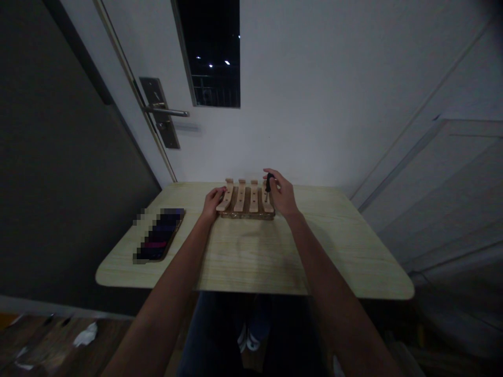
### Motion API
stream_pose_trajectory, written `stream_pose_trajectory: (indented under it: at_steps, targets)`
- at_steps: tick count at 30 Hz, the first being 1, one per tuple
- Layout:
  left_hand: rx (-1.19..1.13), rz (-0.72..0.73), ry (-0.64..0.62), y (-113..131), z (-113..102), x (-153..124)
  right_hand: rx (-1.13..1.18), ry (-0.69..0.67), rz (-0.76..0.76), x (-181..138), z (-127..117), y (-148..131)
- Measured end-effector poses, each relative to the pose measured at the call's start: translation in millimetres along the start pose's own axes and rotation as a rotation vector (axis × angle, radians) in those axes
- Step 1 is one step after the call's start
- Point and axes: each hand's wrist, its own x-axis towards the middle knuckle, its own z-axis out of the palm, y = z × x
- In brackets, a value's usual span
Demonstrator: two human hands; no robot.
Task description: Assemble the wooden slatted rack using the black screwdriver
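On the table a brown base board (pixel 245 215) carries several pale, curved wooden strips (pixel 241 198) set side by side, with small dark holes or screws along them. My left hand (pixel 214 200) grips the left side of this wooden rack, its fingertips by the leftmost strip. A screwdriver (pixel 269 183) with a black handle stands nearly upright over the rightmost strip, its shaft pointing down to it. My right hand (pixel 284 195) holds the handle between thumb and fingers. Whether the tip sits in a screw is too small to tell.
The pale wood-grain table (pixel 251 262) has rounded front corners. A phone (pixel 160 235), partly pixelated, lies on its left side. Behind stands a white door with a metal handle (pixel 167 111) and a dark window (pixel 212 52). My legs are under the table.
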Motion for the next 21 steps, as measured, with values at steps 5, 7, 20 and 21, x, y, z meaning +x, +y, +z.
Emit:
stream_pose_trajectory:
  at_steps: [5, 7, 20, 21]
  targets:
    - [0.020, 0.000, 0.020, -1, -1, 2, 0.044, -0.024, -0.001, 4, -6, 1]
    - [0.028, -0.006, 0.021, -1, -1, 2, 0.027, -0.027, -0.013, 7, -7, 2]
    - [0.018, -0.002, 0.048, 2, 4, -2, -0.170, -0.087, -0.102, 8, -8, 7]
    - [0.014, -0.002, 0.046, 2, 4, -2, -0.168, -0.091, -0.132, 9, -8, 7]
